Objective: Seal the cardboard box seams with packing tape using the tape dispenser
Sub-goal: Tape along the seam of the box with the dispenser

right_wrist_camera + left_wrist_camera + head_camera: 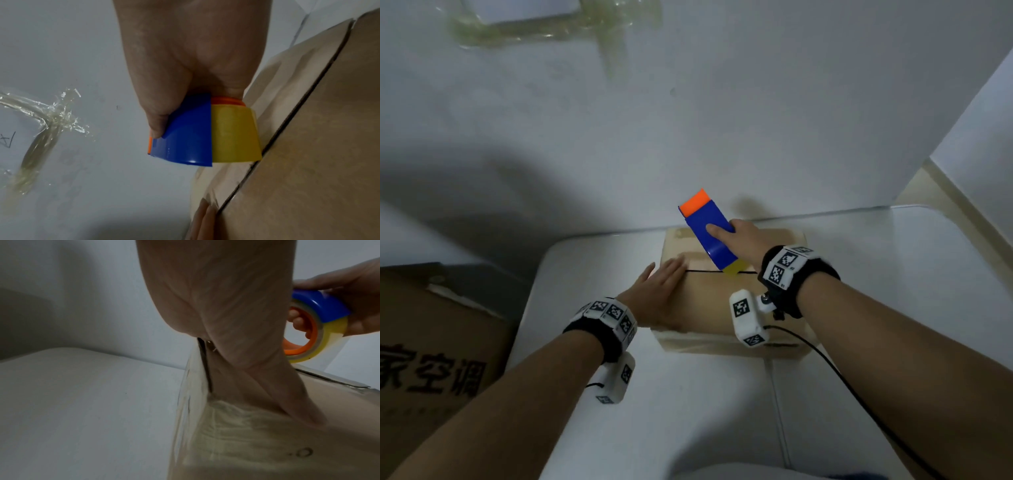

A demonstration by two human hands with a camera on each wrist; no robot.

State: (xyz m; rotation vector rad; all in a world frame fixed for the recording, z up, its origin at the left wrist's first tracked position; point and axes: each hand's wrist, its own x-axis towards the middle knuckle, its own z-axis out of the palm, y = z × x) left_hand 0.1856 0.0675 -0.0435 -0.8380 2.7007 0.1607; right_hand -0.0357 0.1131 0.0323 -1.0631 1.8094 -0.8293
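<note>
A small cardboard box (709, 301) sits on the white table (688, 411), its top flaps meeting at a dark seam (703, 271). My right hand (743, 236) grips a blue and orange tape dispenser (705, 226) with a yellowish tape roll (234, 134), whose lower edge rests on the seam. A clear strip of tape (333, 356) runs from the roll down to the box (257, 443). My left hand (664, 287) lies flat, fingers straight, on the left part of the box top (308, 162), its fingertips (202, 217) by the seam.
A large printed cardboard carton (431, 349) stands to the left of the table. Crumpled clear tape (551, 31) sticks to the white wall behind. A black cable (859, 394) trails from the right wrist across the table.
</note>
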